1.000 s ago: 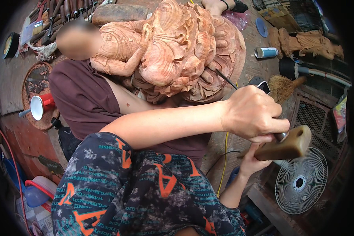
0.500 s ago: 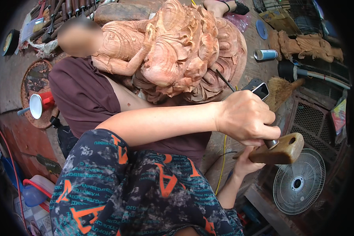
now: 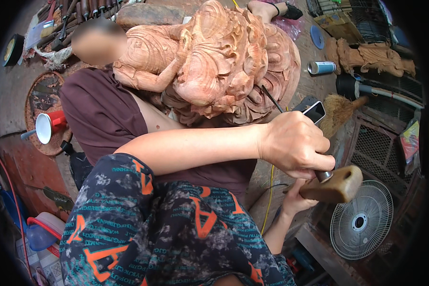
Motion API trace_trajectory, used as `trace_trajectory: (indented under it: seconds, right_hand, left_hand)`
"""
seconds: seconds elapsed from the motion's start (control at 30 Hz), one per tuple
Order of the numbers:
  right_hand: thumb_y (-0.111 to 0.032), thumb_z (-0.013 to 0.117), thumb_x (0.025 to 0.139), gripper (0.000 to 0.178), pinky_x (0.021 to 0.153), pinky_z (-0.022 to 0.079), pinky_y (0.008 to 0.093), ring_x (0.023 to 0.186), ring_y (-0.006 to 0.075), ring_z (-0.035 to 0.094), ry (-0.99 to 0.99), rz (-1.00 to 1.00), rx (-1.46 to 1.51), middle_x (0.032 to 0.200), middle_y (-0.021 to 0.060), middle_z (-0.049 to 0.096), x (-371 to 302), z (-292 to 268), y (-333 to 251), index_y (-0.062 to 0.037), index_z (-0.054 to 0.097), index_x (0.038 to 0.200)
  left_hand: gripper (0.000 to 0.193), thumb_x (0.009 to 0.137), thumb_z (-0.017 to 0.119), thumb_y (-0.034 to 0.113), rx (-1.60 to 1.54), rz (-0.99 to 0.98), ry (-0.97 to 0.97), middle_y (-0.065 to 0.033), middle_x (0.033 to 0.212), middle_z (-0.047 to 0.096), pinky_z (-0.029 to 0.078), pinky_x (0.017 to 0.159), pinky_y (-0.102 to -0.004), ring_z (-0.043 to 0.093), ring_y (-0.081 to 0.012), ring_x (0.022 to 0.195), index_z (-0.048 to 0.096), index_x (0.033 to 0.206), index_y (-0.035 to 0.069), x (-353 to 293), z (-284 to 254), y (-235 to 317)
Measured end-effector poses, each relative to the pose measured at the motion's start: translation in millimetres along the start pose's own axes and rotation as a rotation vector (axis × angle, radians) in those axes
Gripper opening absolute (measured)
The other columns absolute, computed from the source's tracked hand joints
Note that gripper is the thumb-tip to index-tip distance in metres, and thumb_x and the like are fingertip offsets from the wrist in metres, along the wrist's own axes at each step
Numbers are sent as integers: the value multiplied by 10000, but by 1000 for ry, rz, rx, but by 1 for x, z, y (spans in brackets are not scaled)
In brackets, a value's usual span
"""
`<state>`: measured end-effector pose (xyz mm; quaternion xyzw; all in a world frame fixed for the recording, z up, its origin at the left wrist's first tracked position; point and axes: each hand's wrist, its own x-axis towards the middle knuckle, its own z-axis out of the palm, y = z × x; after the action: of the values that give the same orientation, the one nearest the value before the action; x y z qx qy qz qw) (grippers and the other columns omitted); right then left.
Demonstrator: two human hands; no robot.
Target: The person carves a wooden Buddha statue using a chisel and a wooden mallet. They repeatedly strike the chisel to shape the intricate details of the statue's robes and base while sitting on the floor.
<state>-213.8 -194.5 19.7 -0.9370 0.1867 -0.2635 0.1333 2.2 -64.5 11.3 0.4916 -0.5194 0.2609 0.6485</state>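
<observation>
A large carved figure of reddish wood [image 3: 202,78] lies on its side ahead of me, with deep folds; its head end is blurred. My left hand [image 3: 295,143] is closed around a chisel [image 3: 273,99], whose dark shaft reaches to the carving's lower folds. At the other end, the handle's metal cap pokes out below my fingers. My right hand [image 3: 298,198], lower and partly behind the mallet, grips a wooden mallet [image 3: 336,185]. The mallet head lies right by the chisel's cap; whether they touch I cannot tell.
A standing fan [image 3: 361,222] is at right, beside metal mesh. A phone [image 3: 314,113], a straw brush [image 3: 341,112], a spray can [image 3: 321,67] and a smaller carving [image 3: 372,56] lie beyond. Carving tools [image 3: 83,9] fill the far left; a red cup [image 3: 45,127] sits near a round tray.
The mallet has shifted a little to the left and turned, and its head is seen more end-on. My left hand and the chisel have moved slightly left.
</observation>
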Motion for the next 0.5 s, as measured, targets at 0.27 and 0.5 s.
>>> trace_trajectory:
  seconds: [0.27,0.5]
  right_hand:
    - [-25,610,835,592,966,428,388,1180,249,507,-12,-106,-99,1363,177,424,12,-2,-26,45,344,1359]
    - [-65,668,800,537,933,417,393,1040,231,533,113,-67,-25,1153,145,511,7,7,-24,53,393,1245]
  left_hand:
    - [302,646,648,382,-11,-8,-22,7,633,380,373,411,-321,511,-163,512,478,762,162,-3,-6,1]
    - [297,644,650,388,-24,-17,-17,2,635,385,378,416,-319,514,-170,520,495,753,159,-3,-12,-1]
